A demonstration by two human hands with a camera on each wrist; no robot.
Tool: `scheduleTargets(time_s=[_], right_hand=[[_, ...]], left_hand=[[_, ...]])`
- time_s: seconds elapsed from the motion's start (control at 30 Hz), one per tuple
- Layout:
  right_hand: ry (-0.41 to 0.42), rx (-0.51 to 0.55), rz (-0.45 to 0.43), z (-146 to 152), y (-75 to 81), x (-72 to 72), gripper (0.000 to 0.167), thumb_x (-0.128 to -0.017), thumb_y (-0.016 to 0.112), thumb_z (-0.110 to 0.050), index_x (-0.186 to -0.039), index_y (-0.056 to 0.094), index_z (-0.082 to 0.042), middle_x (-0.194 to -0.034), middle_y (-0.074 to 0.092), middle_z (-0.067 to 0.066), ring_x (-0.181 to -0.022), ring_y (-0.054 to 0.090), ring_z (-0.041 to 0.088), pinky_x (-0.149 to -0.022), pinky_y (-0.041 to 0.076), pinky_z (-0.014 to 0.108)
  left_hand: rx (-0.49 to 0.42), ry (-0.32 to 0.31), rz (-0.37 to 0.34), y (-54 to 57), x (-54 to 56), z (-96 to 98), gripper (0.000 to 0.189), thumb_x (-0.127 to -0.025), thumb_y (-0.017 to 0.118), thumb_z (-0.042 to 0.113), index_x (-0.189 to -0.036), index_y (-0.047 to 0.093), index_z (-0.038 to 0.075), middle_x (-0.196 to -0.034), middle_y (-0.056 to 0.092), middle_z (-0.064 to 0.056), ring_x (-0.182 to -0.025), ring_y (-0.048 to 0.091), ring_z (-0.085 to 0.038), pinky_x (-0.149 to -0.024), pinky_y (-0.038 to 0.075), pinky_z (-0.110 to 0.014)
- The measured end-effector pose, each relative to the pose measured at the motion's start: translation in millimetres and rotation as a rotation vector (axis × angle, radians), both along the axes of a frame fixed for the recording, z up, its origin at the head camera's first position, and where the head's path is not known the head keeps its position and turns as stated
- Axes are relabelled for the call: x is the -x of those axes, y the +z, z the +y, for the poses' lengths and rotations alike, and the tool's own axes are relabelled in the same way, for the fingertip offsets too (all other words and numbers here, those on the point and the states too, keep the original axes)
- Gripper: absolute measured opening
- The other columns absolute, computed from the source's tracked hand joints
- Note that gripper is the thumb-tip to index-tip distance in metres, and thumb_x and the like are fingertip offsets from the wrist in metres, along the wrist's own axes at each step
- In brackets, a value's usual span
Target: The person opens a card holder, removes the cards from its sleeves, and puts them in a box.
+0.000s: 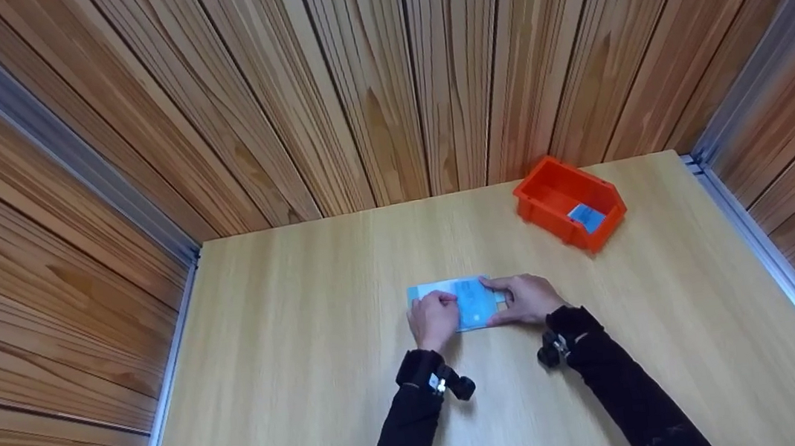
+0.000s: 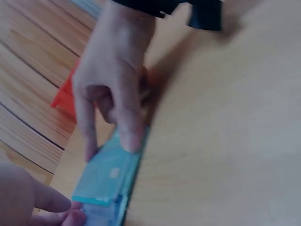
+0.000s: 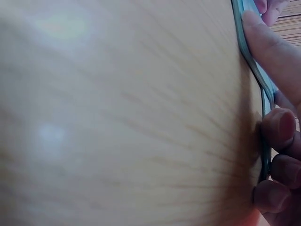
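Observation:
A flat, light-blue packet (image 1: pixel 476 304) lies in front of me on the wooden table, with layered edges and a small pale square on its top layer. My left hand (image 1: pixel 435 320) is on its left part; in the left wrist view the curled fingertips (image 2: pixel 73 216) pinch at the edge of the teal top layer (image 2: pixel 101 181). Spanning the packet's right end, my right hand (image 1: pixel 529 298) grips it between thumb and fingers at its near and far edges. In the right wrist view, the packet's thin side (image 3: pixel 254 66) shows beside the right-hand fingers (image 3: pixel 280 129).
An orange-red open bin (image 1: pixel 542 214) stands at the back right of the table, with a small blue-and-white flat item (image 1: pixel 586 217) inside. Wood-plank walls (image 1: pixel 375 91) and metal rails (image 1: pixel 785 276) border the table.

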State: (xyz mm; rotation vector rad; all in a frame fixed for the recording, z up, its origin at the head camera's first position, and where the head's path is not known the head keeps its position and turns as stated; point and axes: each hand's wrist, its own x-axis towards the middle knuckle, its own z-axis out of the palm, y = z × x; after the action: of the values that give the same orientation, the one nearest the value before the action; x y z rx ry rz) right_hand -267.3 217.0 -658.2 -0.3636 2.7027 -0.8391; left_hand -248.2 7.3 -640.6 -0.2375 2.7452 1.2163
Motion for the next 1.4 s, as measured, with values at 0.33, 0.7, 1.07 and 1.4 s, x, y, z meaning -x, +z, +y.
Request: scheduleTargets(time_s=[0.33, 0.7, 1.07, 1.4], right_hand=[[-0.002, 0.021, 0.028, 1, -1.3, -1.7, 0.089, -0.073, 0.091, -0.048, -0.149, 0.055, -0.021, -0.14, 0.066, 0.007, -0.103, 0.064, 0.026, -0.096, 0.049, 0.043], [-0.005, 0.01, 0.009, 0, -2.0, -0.4, 0.088, -0.074, 0.09, -0.048, -0.15, 0.054, -0.022, -0.151, 0.057, 0.011, -0.13, 0.06, 0.031, -0.108, 0.046, 0.053], [-0.009, -0.006, -0.019, 0, -1.7, 0.9, 0.089, -0.074, 0.089, -0.049, -0.151, 0.051, -0.024, -0.152, 0.056, 0.009, -0.138, 0.055, 0.032, -0.113, 0.043, 0.053], [-0.008, -0.003, 0.008, -1, -0.9, -0.7, 0.089, -0.073, 0.09, -0.051, -0.15, 0.054, -0.024, -0.15, 0.058, 0.01, -0.12, 0.062, 0.027, -0.105, 0.048, 0.05]], left_hand=[[0.033, -0.02, -0.104, 8.7, 8.1, -5.1, 0.035, -0.094, 0.059, 0.023, -0.061, 0.051, 0.017, -0.062, 0.048, 0.004, -0.065, 0.052, -0.019, -0.072, 0.039, -0.033], [0.186, -0.119, -0.022, 0.8, 8.3, 0.0, 0.039, -0.097, 0.065, 0.025, -0.061, 0.053, 0.019, -0.064, 0.046, 0.004, -0.082, 0.051, -0.022, -0.092, 0.041, -0.042], [0.16, -0.149, 0.004, -4.8, 7.1, -10.2, 0.018, -0.102, 0.064, 0.023, -0.091, 0.072, 0.011, -0.093, 0.068, -0.002, -0.099, 0.056, -0.024, -0.095, 0.042, -0.043], [-0.072, -0.1, -0.024, 6.8, 15.8, -60.8, 0.019, -0.102, 0.062, 0.017, -0.084, 0.062, 0.011, -0.082, 0.055, 0.0, -0.093, 0.049, -0.021, -0.082, 0.038, -0.035]])
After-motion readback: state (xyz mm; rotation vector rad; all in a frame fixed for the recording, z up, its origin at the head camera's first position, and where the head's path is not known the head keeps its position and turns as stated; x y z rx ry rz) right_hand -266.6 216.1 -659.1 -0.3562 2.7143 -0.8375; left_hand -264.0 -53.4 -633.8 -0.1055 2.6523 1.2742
